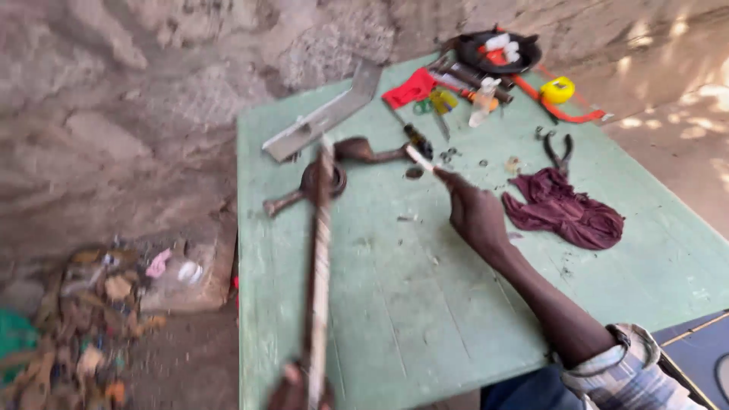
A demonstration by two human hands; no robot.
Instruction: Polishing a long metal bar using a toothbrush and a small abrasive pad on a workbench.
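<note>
Left hand: the left hand (pixel 292 389) is seen at the bottom edge, partly cut off, its fingers clenched around the near end of a long, thin, rusty brown metal rod (pixel 320 273).
Rod position: the rod is held above the pale green wooden table (pixel 395 319), running away from the body toward a rusty round fitting with a short stub (pixel 315 186) lying on the table; whether the rod's far tip touches it cannot be told because of blur.
Rod handling: the rod is judged stiff and fairly heavy for its thinness, rough with rust and so unlikely to slip; with one end gripped, the far end is likely to swing, so a hold nearer the middle would be steadier.
Right hand: the right hand (pixel 477 216) is stretched over the table, its fingers pinched on a small white stick-like piece (pixel 419 159), judged light and easily dropped.
Beside it: a crumpled dark maroon cloth (pixel 566 209) is laid just right of that hand.
Farther off: dark pliers (pixel 560 149), a bent grey metal bar (pixel 323 118), a red cloth (pixel 410 88) and a yellow tape measure (pixel 557 89) are spread near the far edge.
</note>
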